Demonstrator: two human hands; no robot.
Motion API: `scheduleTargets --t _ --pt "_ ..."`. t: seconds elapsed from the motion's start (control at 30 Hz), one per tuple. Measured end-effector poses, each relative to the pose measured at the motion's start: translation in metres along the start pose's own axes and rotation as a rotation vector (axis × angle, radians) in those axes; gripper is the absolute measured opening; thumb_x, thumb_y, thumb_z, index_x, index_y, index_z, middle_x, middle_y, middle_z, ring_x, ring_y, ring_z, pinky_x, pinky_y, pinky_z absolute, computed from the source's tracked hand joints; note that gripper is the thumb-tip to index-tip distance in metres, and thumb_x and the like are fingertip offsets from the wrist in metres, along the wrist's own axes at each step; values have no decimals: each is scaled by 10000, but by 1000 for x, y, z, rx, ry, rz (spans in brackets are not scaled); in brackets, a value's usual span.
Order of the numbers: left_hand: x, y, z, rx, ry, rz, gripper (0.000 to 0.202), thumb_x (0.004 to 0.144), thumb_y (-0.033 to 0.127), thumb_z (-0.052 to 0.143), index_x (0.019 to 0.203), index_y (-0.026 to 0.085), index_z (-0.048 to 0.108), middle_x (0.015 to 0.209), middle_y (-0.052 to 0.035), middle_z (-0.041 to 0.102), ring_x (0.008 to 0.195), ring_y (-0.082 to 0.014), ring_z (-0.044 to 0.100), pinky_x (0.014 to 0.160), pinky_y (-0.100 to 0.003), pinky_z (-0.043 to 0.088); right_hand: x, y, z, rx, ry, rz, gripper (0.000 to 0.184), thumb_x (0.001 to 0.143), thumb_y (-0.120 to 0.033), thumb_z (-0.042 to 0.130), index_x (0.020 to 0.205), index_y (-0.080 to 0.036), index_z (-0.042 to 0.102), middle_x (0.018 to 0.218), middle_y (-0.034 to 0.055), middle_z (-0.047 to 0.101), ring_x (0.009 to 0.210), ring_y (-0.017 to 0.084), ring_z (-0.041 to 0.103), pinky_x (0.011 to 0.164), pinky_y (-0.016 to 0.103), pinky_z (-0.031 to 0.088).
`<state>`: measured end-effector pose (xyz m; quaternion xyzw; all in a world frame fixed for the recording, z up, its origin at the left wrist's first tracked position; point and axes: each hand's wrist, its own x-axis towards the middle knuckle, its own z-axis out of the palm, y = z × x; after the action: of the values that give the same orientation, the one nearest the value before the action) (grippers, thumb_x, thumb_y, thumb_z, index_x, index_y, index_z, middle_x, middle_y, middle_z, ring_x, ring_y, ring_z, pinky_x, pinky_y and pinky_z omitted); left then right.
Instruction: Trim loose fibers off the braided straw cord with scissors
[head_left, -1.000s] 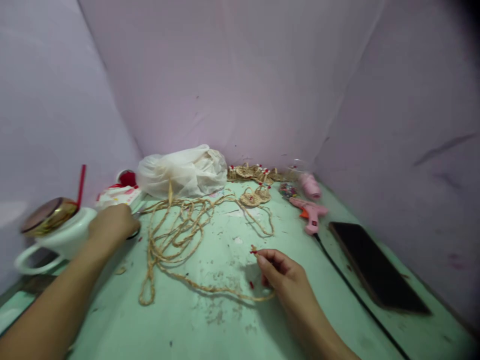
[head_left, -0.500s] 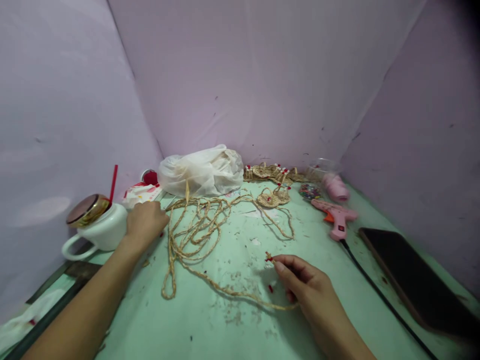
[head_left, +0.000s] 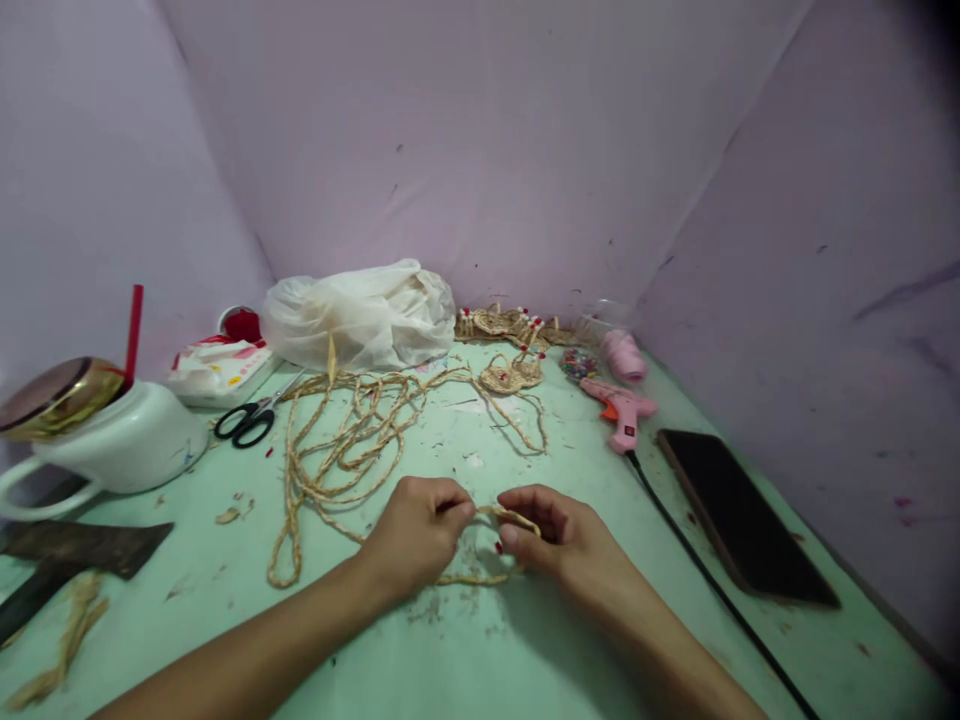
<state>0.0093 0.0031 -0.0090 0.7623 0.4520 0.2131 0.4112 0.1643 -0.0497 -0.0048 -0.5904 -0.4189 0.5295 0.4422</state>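
A long braided straw cord (head_left: 480, 579) runs from a loose pile at centre-left to my hands. My left hand (head_left: 416, 530) is closed, pinching the cord near its end between thumb and forefinger. Just to the right, my right hand (head_left: 566, 535) has its fingers curled around a bend of the same cord. A small red bit (head_left: 499, 547) shows by the right thumb. Black-handled scissors (head_left: 247, 422) lie beside the pile, apart from both hands. Behind the pile's right end sits a coiled straw piece (head_left: 511, 374) with red beads.
At left are a white mug (head_left: 142, 440) with a gold lid, a dark metal blade (head_left: 127, 548) and a tissue pack (head_left: 221, 372). A white plastic bag (head_left: 360, 315) stands at the back. A pink glue gun (head_left: 621, 408) with black cable and a phone (head_left: 746, 515) lie at right.
My left hand has come from beside the scissors to the middle and now pinches the cord. The scissors show fully on the table. The right hand has turned, and the view has shifted.
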Motion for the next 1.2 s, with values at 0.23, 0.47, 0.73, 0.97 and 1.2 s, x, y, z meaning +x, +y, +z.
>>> scheduleTargets --t 0.23,0.47,0.73,0.97,1.2 --pt "2 2 -6 10 17 -159 259 697 315 480 495 155 513 435 43 398 439 -87 334 429 -207 228 0 6 -11 -204 99 -12 92 605 -201 621 695 -187 615 507 -20 585 452 114 486 451 227 353" --pt "-5 2 0 327 41 -114 249 731 328 445 590 199 605 515 7 529 496 -119 429 490 -232 222 4 7 -22 -498 163 -136 83 620 -190 590 644 -194 669 623 24 631 593 163 550 562 266 399" --pt "-5 0 4 401 75 -98 262 742 334 435 577 211 598 534 0 550 525 -137 460 500 -235 209 -17 -17 -39 -645 271 -125 198 682 -288 565 823 -207 677 804 47 675 627 180 563 588 290 421" --pt "-9 -7 -4 -190 124 -54 304 777 379 425 550 178 443 473 45 357 460 -93 330 449 -211 228 -33 -14 -52 -554 650 -166 247 648 -406 607 778 -208 676 663 37 649 568 180 572 530 268 444" --pt "-7 -12 -6 -777 317 -135 319 781 415 441 585 163 436 523 32 441 396 -54 332 373 -187 228 -28 2 -55 -441 832 -100 300 665 -436 592 839 -200 658 667 29 630 586 169 571 560 254 456"
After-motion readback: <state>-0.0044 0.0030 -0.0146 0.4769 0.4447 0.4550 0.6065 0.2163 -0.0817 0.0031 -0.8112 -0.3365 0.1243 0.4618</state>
